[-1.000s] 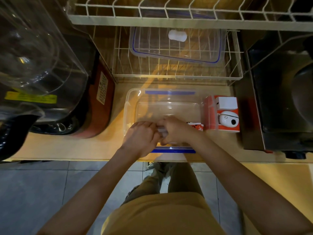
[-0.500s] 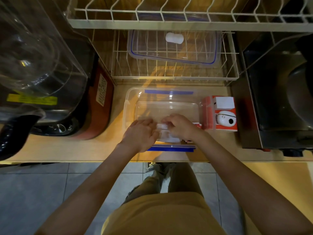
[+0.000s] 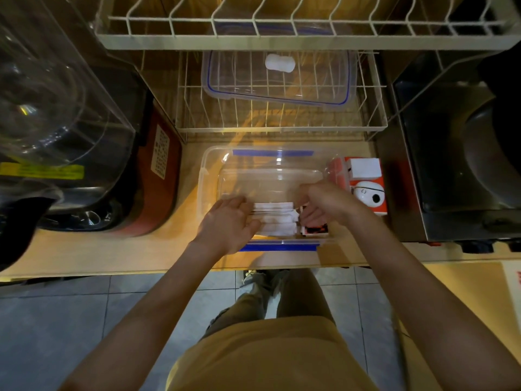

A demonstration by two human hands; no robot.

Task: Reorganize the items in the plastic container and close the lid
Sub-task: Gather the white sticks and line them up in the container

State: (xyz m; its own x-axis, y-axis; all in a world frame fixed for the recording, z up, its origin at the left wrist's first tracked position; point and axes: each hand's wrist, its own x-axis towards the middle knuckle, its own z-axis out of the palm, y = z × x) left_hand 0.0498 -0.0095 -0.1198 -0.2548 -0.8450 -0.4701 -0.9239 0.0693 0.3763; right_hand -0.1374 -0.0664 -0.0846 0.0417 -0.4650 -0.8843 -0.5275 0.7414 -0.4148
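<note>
A clear plastic container [image 3: 210, 176] with blue clips stands open on the wooden counter. In its near end lies a stack of white packets [image 3: 275, 218]. A small red, black and white box [image 3: 315, 230] sits against the right end of the stack. My left hand [image 3: 228, 221] reaches over the near rim and holds the stack's left end. My right hand [image 3: 324, 204] curls over the stack's right end, its fingertips between packets and box. The clear lid [image 3: 310, 86], blue-edged with a white knob, lies on the wire rack behind the container.
An orange box [image 3: 366, 187] picturing a white device stands against the container's right wall. A white wire dish rack [image 3: 282, 128] runs behind and overhead. A red and black appliance [image 3: 158, 176] is at the left and a dark metal appliance [image 3: 456, 165] at the right.
My hands were together over the near end of the container; they have spread apart, and the white packets now show between them.
</note>
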